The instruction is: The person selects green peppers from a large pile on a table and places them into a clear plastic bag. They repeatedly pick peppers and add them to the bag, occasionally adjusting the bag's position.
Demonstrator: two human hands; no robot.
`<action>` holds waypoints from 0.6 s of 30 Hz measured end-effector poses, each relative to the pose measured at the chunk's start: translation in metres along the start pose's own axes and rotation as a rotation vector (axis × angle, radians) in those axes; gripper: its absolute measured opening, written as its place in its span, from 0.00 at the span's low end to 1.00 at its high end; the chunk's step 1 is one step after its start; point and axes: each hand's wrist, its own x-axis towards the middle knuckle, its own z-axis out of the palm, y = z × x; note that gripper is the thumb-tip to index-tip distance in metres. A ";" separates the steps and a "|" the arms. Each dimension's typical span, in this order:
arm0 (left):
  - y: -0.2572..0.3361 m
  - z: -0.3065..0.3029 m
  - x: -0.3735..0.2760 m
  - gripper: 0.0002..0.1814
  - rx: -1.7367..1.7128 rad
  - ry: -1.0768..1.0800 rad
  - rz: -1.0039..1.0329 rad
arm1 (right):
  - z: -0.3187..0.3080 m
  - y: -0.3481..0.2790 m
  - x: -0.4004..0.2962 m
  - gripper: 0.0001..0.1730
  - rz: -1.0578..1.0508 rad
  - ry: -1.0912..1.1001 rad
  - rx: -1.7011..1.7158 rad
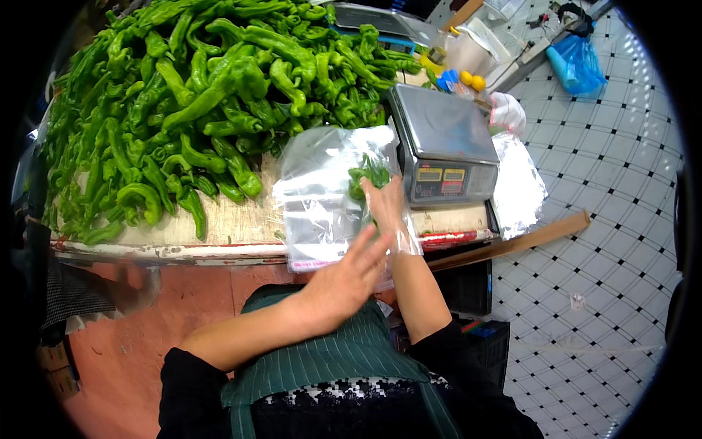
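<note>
My right hand (387, 207) reaches inside a clear plastic bag (318, 206) that lies at the table's front edge. A few green peppers (374, 174) sit between its thumb and fingers, seen through the film. The bag's mouth falls around my right wrist. My left hand (354, 274), somewhat blurred, hovers over the near edge of the bag with fingers apart and nothing in them. Whether its fingertips touch the film I cannot tell. A large heap of long green peppers (219, 93) covers the table on the left and beyond the bag.
A digital weighing scale (447, 123) with a metal pan stands right of the bag. Another scale (373, 22) sits behind the heap. Shiny plastic (518, 186) hangs beside the near scale. A wooden plank (526, 236) juts right over the tiled floor (587, 274); black crates (488, 351) stand below.
</note>
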 end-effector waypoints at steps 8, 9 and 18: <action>-0.034 0.016 -0.005 0.38 0.063 0.127 -0.088 | 0.024 0.047 -0.033 0.50 -0.514 0.018 -0.290; -0.036 0.019 -0.006 0.36 0.105 0.145 -0.070 | 0.022 0.051 -0.025 0.48 -0.611 0.055 -0.278; -0.048 0.010 -0.007 0.32 0.309 0.114 0.024 | 0.026 0.031 -0.026 0.43 -0.500 0.258 -0.253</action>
